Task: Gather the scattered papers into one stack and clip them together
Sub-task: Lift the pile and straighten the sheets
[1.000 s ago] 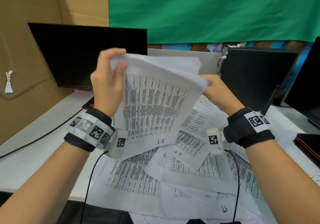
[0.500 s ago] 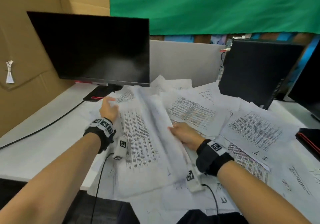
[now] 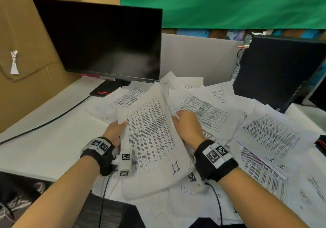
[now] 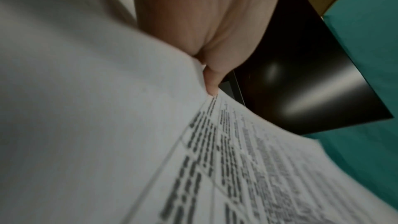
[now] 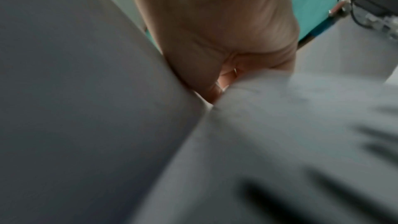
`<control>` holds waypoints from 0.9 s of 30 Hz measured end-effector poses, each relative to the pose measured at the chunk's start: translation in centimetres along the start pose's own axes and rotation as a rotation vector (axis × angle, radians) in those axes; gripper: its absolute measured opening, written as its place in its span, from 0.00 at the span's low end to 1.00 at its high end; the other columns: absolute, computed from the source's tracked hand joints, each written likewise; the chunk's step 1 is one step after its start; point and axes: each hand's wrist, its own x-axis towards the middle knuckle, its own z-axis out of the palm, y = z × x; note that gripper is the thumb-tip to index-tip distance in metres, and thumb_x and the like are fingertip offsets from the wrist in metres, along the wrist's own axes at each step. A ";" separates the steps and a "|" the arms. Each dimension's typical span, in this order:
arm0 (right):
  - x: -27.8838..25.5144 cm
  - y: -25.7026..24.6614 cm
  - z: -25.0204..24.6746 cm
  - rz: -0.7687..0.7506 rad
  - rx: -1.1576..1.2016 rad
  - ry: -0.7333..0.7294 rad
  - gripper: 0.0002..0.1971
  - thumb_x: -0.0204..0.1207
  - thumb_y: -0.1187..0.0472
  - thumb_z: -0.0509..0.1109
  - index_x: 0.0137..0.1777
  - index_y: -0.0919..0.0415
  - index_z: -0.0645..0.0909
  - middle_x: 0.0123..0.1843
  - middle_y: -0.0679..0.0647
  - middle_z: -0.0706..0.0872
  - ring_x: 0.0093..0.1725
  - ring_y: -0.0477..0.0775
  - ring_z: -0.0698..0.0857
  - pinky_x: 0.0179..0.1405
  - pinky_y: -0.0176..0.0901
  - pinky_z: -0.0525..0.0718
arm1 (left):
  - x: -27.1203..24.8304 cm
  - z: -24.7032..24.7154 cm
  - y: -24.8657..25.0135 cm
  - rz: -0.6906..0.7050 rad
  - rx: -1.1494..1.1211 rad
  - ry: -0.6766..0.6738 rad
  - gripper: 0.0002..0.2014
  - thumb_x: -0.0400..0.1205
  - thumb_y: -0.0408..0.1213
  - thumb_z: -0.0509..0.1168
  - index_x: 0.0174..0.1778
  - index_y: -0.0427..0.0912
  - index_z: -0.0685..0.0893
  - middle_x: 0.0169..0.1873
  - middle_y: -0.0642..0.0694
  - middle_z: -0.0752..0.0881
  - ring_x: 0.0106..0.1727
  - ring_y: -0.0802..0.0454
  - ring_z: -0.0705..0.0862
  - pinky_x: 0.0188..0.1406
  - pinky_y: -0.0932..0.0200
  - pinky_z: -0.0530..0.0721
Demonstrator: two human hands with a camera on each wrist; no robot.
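Note:
A thick stack of printed white sheets (image 3: 151, 139) lies tilted low over the desk in the head view, its top page marked "11". My left hand (image 3: 115, 130) grips its left edge, the thumb (image 4: 212, 83) pressed onto the paper (image 4: 107, 125) in the left wrist view. My right hand (image 3: 187, 123) holds the stack's right edge, with its fingers (image 5: 215, 89) tucked between sheets (image 5: 290, 125) in the blurred right wrist view. Loose printed papers (image 3: 268, 136) lie scattered over the desk to the right and behind. No clip shows in any view.
A dark monitor (image 3: 105, 42) stands behind the stack on the left, with a black cable (image 3: 53, 118) running across the white desk (image 3: 44, 139). A black computer case (image 3: 278, 72) stands at the back right. A cardboard wall (image 3: 26, 42) closes the left side.
A second ago both hands held the stack upright in the air. They have brought it down onto the scattered papers and now hold it by its two sides, nearer to me.

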 end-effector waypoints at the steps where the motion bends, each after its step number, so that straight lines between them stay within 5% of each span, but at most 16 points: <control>1: 0.1 -0.3 -0.6 0.005 -0.013 0.019 0.17 0.86 0.57 0.61 0.34 0.57 0.74 0.31 0.50 0.77 0.30 0.54 0.78 0.25 0.40 0.68 | -0.3 0.1 0.1 0.000 -0.011 -0.001 0.16 0.87 0.35 0.57 0.69 0.31 0.75 0.62 0.34 0.83 0.63 0.35 0.82 0.63 0.44 0.79; 6: 0.7 -1.0 -2.1 -0.022 -0.131 0.084 0.12 0.87 0.63 0.58 0.46 0.65 0.80 0.39 0.56 0.79 0.39 0.60 0.80 0.35 0.44 0.75 | -0.5 1.0 0.6 0.035 -0.008 -0.007 0.15 0.87 0.34 0.58 0.68 0.33 0.77 0.60 0.39 0.84 0.57 0.42 0.83 0.58 0.51 0.77; 11: 1.8 -0.9 -5.7 -0.028 -0.176 0.369 0.10 0.86 0.70 0.54 0.50 0.70 0.78 0.36 0.58 0.75 0.37 0.61 0.78 0.35 0.47 0.74 | -1.0 0.9 0.7 0.006 0.047 0.052 0.13 0.87 0.35 0.58 0.62 0.32 0.79 0.51 0.41 0.82 0.39 0.50 0.81 0.34 0.62 0.79; 15: 2.8 -1.5 -9.8 -0.213 0.145 0.729 0.13 0.89 0.60 0.56 0.48 0.68 0.75 0.32 0.47 0.73 0.29 0.45 0.71 0.26 0.33 0.68 | -1.0 0.7 0.7 -0.035 0.125 0.065 0.19 0.89 0.40 0.51 0.65 0.29 0.76 0.60 0.33 0.81 0.57 0.38 0.81 0.50 0.55 0.77; 18: 4.6 -1.1 -10.6 -0.112 0.407 0.826 0.11 0.89 0.59 0.57 0.46 0.64 0.74 0.34 0.45 0.71 0.32 0.43 0.70 0.29 0.29 0.70 | -0.3 -0.3 0.0 -0.090 -0.004 0.029 0.22 0.87 0.45 0.55 0.68 0.31 0.75 0.63 0.34 0.81 0.61 0.39 0.81 0.57 0.46 0.81; 22: 5.9 1.0 -6.3 0.214 0.517 0.298 0.14 0.84 0.62 0.60 0.34 0.60 0.70 0.33 0.52 0.71 0.33 0.51 0.70 0.34 0.43 0.71 | -2.1 -0.7 0.9 -0.237 -0.182 -0.076 0.18 0.88 0.50 0.51 0.58 0.40 0.79 0.54 0.41 0.86 0.56 0.43 0.85 0.60 0.49 0.80; 24: 4.8 2.1 -3.3 0.245 0.471 0.030 0.11 0.84 0.62 0.60 0.41 0.62 0.79 0.37 0.56 0.78 0.36 0.54 0.77 0.36 0.44 0.76 | -2.9 -0.4 1.6 -0.237 -0.245 -0.076 0.19 0.88 0.52 0.47 0.62 0.46 0.76 0.48 0.45 0.85 0.49 0.47 0.86 0.56 0.52 0.80; 27: 2.1 3.5 -0.3 0.316 0.390 -0.260 0.12 0.85 0.63 0.58 0.41 0.58 0.78 0.35 0.53 0.79 0.33 0.52 0.77 0.30 0.38 0.76 | -2.9 -0.6 1.4 -0.201 -0.333 -0.136 0.34 0.85 0.62 0.42 0.74 0.38 0.71 0.63 0.36 0.82 0.63 0.37 0.80 0.64 0.42 0.74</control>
